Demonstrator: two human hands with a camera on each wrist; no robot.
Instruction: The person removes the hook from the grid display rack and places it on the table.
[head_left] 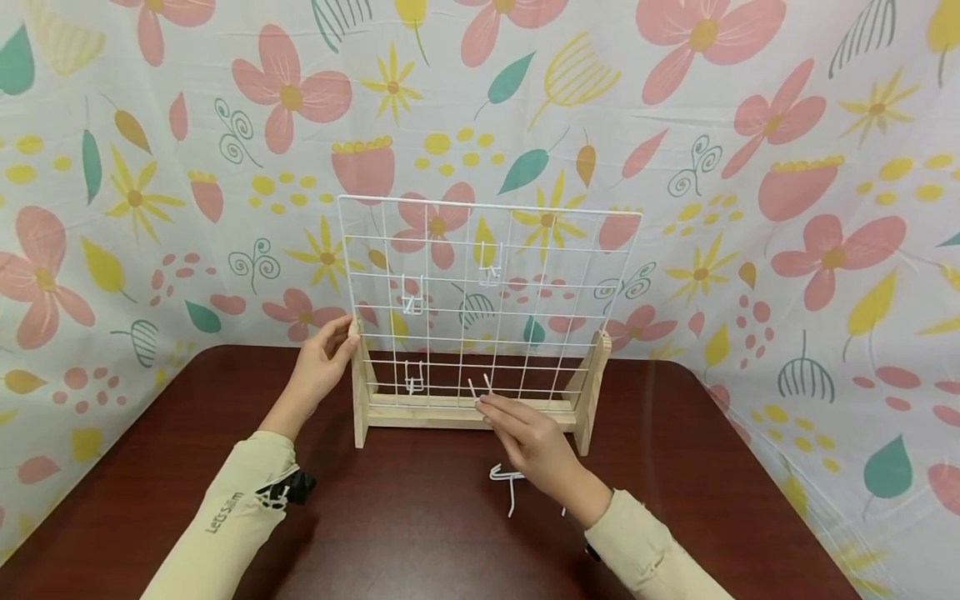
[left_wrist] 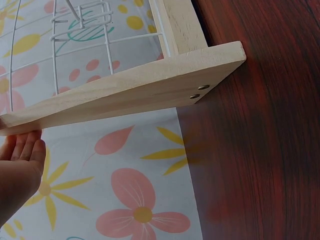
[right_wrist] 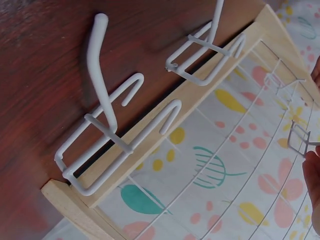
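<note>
At rack (head_left: pixel 472 412): left hand (head_left: pixel 324 360) steadies post (fingers straight); right hand (head_left: pixel 528 440) pinches hook (head_left: pixel 480 388).

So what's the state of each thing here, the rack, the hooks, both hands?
wire grid: upright in its wooden stand.
hung hooks: three clipped on the grid.
held hook: pinched by the right hand, near the bottom wires.
spare hooks: lying on the table.
left hand: fingers steadying the stand's left post.
</note>
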